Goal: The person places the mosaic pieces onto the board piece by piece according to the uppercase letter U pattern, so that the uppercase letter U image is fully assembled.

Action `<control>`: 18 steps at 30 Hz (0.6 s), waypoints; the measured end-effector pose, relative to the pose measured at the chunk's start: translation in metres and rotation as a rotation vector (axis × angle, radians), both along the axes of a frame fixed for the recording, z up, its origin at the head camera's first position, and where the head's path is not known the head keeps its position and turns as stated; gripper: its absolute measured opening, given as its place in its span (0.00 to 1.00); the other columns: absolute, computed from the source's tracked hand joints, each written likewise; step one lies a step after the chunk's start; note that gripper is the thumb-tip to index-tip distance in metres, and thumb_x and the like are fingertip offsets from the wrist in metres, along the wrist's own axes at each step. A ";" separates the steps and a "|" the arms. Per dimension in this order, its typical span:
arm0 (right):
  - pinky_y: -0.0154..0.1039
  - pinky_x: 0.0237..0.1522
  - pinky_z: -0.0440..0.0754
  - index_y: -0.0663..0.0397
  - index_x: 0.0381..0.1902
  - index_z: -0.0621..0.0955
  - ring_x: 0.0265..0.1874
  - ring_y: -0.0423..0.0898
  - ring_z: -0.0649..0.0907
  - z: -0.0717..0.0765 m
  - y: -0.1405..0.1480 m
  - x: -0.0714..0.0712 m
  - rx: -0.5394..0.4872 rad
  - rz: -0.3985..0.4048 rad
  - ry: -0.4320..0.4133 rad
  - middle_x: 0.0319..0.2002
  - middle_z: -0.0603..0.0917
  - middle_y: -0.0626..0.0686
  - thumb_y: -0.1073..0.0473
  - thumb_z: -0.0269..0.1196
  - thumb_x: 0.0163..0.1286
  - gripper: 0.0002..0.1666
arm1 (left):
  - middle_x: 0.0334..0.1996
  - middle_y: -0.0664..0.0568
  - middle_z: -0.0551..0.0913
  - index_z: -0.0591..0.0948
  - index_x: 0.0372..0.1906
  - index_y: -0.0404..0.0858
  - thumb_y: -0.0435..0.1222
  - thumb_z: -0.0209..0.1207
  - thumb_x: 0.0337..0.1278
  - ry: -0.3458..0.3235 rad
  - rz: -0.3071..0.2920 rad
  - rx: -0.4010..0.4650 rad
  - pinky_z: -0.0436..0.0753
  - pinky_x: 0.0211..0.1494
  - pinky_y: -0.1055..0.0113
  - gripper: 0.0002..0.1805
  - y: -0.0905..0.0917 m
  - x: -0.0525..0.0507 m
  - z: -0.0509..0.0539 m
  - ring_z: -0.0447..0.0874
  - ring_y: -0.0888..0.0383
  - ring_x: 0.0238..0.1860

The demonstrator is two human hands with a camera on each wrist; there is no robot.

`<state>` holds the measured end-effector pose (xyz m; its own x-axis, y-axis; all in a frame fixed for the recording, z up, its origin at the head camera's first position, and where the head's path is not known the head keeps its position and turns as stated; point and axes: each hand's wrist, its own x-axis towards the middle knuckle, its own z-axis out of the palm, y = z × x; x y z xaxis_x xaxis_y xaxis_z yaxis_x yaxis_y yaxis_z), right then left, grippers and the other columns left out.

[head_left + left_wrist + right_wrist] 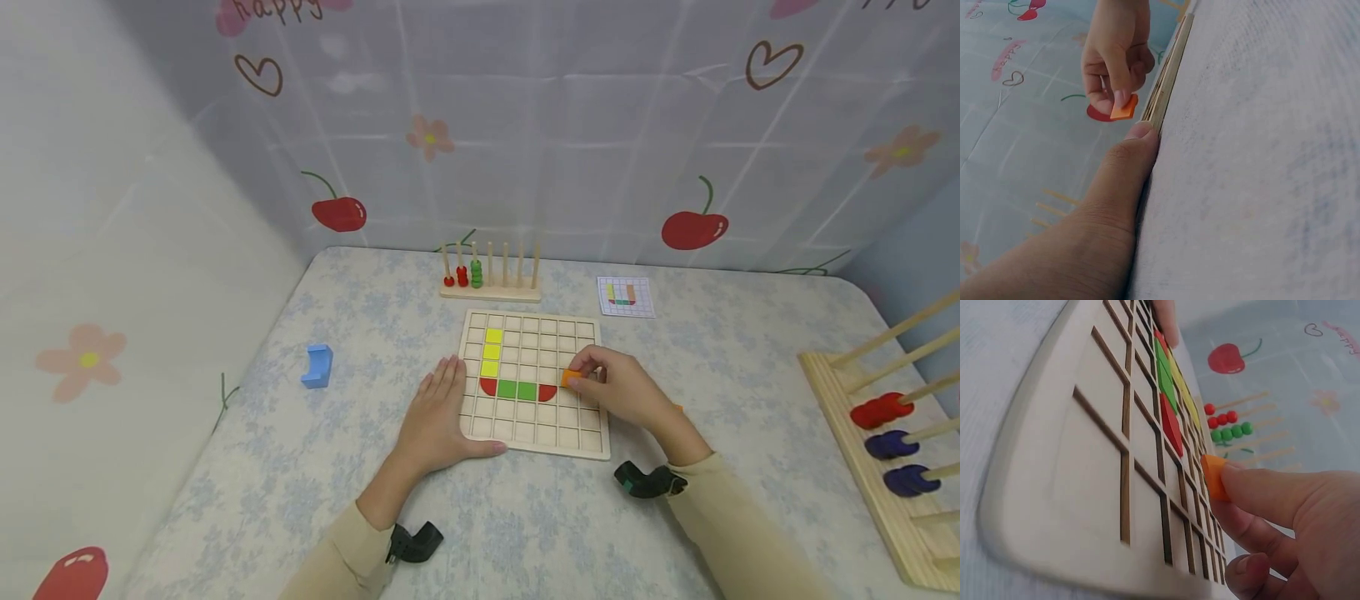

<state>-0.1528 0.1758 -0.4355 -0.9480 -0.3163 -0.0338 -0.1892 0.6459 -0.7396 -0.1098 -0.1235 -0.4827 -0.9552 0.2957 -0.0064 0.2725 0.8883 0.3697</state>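
A wooden grid board lies flat on the table. Set in its cells are a column of three yellow tiles and, below them, two green tiles between two red quarter-round tiles. My right hand pinches an orange tile between thumb and fingers, just above the board, right of the red piece. My left hand rests along the board's left side, fingers straight, its thumb against the near edge, as the left wrist view also shows.
Behind the board stands a peg rack with red and green beads, beside a pattern card. A blue U-shaped block lies at left. A larger peg rack stands at right. An orange bit shows behind my right wrist.
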 end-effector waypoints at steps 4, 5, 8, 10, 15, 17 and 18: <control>0.36 0.35 0.76 0.46 0.41 0.81 0.31 0.45 0.77 0.000 -0.009 -0.005 0.002 0.001 -0.003 0.37 0.83 0.48 0.55 0.69 0.66 0.08 | 0.81 0.46 0.41 0.42 0.80 0.37 0.82 0.56 0.30 -0.022 0.005 -0.019 0.46 0.82 0.52 0.78 0.000 -0.001 0.000 0.35 0.52 0.82; 0.36 0.35 0.77 0.46 0.41 0.81 0.31 0.45 0.78 -0.001 -0.011 -0.007 -0.001 0.002 -0.007 0.37 0.83 0.48 0.55 0.69 0.66 0.08 | 0.81 0.47 0.41 0.41 0.80 0.37 0.82 0.56 0.30 -0.026 0.005 -0.021 0.46 0.82 0.52 0.78 0.001 -0.001 0.000 0.35 0.52 0.82; 0.36 0.36 0.77 0.47 0.41 0.81 0.32 0.45 0.78 -0.002 -0.017 -0.010 -0.013 0.013 -0.010 0.36 0.83 0.48 0.55 0.69 0.66 0.08 | 0.81 0.47 0.41 0.41 0.80 0.37 0.82 0.56 0.30 -0.032 0.007 -0.019 0.46 0.82 0.52 0.78 0.001 -0.001 0.001 0.35 0.53 0.82; 0.36 0.36 0.77 0.47 0.41 0.81 0.33 0.45 0.78 -0.004 -0.020 -0.012 -0.016 0.019 -0.008 0.36 0.83 0.48 0.55 0.69 0.66 0.08 | 0.81 0.47 0.41 0.41 0.80 0.37 0.82 0.57 0.30 -0.031 0.006 -0.019 0.46 0.82 0.52 0.78 0.001 -0.001 0.001 0.35 0.52 0.82; 0.38 0.39 0.75 0.49 0.41 0.81 0.36 0.45 0.77 -0.007 -0.024 -0.015 0.002 0.027 0.003 0.35 0.82 0.48 0.56 0.68 0.66 0.08 | 0.81 0.47 0.40 0.41 0.80 0.37 0.83 0.55 0.30 -0.029 0.005 -0.029 0.45 0.82 0.52 0.78 0.001 -0.001 0.001 0.34 0.53 0.82; 0.39 0.39 0.75 0.49 0.41 0.81 0.35 0.45 0.77 -0.007 -0.026 -0.015 0.009 0.028 -0.001 0.35 0.82 0.48 0.56 0.69 0.66 0.08 | 0.81 0.47 0.40 0.41 0.80 0.37 0.83 0.55 0.30 -0.031 0.005 -0.027 0.45 0.82 0.52 0.78 0.000 -0.001 0.001 0.34 0.53 0.82; 0.39 0.39 0.75 0.49 0.41 0.81 0.35 0.45 0.77 -0.006 -0.027 -0.015 0.013 0.029 -0.002 0.35 0.82 0.48 0.56 0.69 0.66 0.08 | 0.81 0.47 0.40 0.40 0.80 0.37 0.83 0.55 0.30 -0.032 0.005 -0.027 0.45 0.82 0.52 0.78 0.000 -0.001 0.001 0.34 0.53 0.82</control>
<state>-0.1683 0.1491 -0.4419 -0.9385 -0.3429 -0.0400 -0.2061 0.6497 -0.7317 -0.1108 -0.1231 -0.4818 -0.9560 0.2900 -0.0451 0.2561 0.8993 0.3544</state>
